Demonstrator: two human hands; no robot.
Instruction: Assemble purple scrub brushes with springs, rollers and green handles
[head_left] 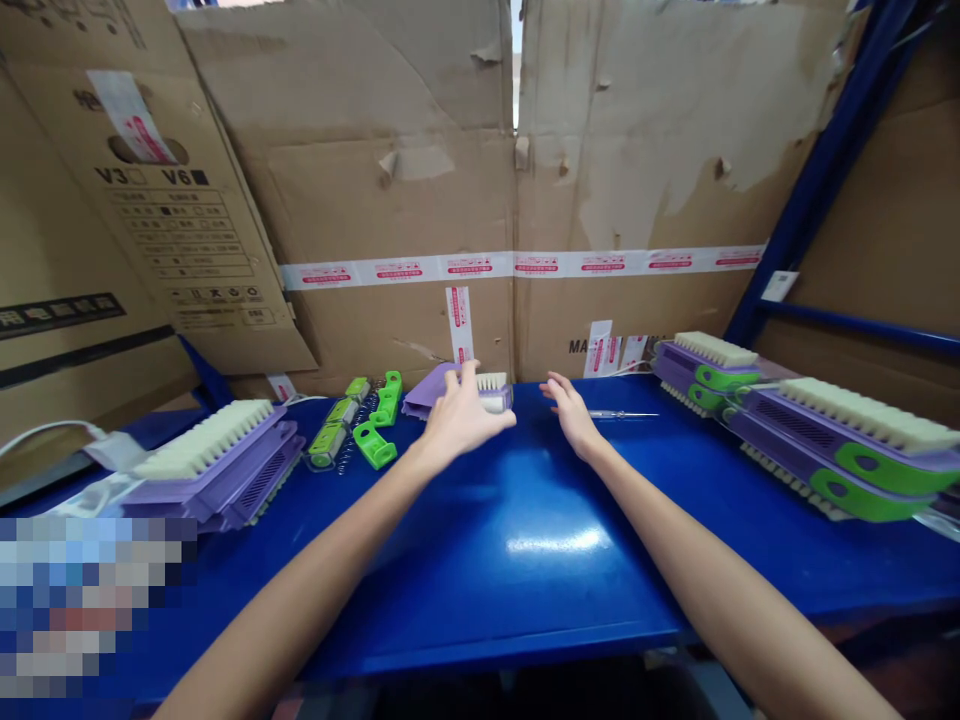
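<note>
My left hand (465, 412) reaches over a purple brush piece (429, 390) with pale bristles at the back middle of the blue table. Its fingers are spread, with the thumb pointing right; part of the piece is hidden behind it, and I cannot tell whether they touch. My right hand (574, 415) hovers to the right of it, fingers apart and holding nothing. A thin pointed metal tool (622, 414) lies just beyond that hand. Left of the brush piece are green plastic brackets (375, 445), yellow-green blocks (330, 437) and thin coil springs (346, 447).
Purple brush units with cream bristles (202, 445) are stacked at the left; more units with green end pieces (847, 440) stand at the right. Taped cardboard (405, 200) walls the back. A blue metal post (810, 180) rises at the right. The blue table (487, 580) has a front edge near me.
</note>
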